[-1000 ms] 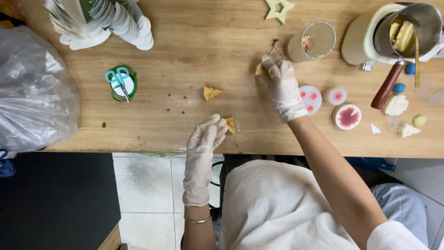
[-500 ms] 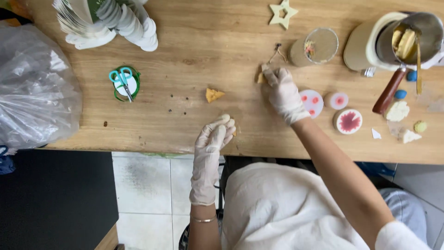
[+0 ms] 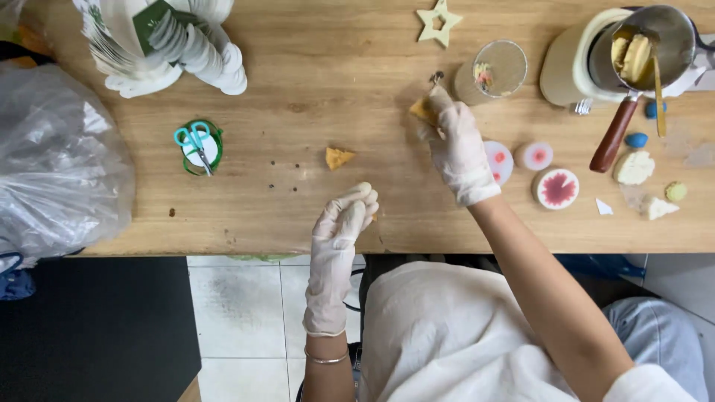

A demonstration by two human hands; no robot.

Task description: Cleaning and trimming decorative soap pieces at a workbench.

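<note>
Two gloved hands worked over the wooden desk. The right hand reached forward, its fingers closed around one small yellow-orange wedge that showed at the fingertips, just in front of the clear glass. The left hand rested near the desk's front edge with its fingers curled in; a sliver of orange showed beside them, but whether they gripped anything could not be told. A second wedge of the same colour lay loose on the desk between the two hands, touching neither.

Counted around them: three round pink-and-red discs just right of the right hand, one pale wooden star at the far edge, one pair of teal-handled scissors on a green ring, one metal pot with a brown handle sitting on a cream base, two small blue lumps, and several pale chunks at the right end. One crumpled clear plastic bag lay at the left end, and a heap of white stacked pieces sat at the far left.
</note>
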